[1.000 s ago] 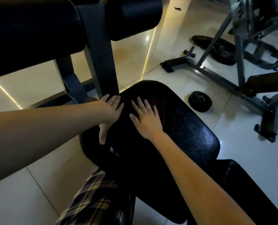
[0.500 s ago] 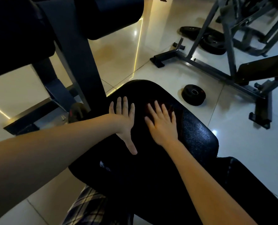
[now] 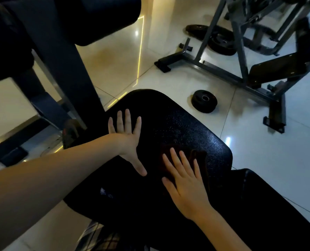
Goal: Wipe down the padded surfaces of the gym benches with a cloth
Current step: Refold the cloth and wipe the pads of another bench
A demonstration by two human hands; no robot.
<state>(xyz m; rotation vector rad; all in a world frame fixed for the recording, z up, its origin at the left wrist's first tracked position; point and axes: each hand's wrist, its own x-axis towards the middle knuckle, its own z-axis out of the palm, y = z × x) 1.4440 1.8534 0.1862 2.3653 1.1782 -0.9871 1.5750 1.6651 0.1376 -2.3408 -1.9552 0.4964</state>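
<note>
black textured vinyl covers the bench pad (image 3: 177, 122) under both my hands. my left hand (image 3: 127, 140) lies flat on the pad's left part, fingers straight and spread wide, thumb stretched back toward me, holding nothing. my right hand (image 3: 186, 187) is nearer to me and further right, palm down, fingers straight and slightly apart. it presses on a dark reddish cloth (image 3: 202, 159) that lies flat on the pad near its right edge and shows past my fingertips. the hands are near each other but apart. on the pale tiled floor (image 3: 259, 160) beyond the pad lies a small black weight plate (image 3: 204, 101).
</note>
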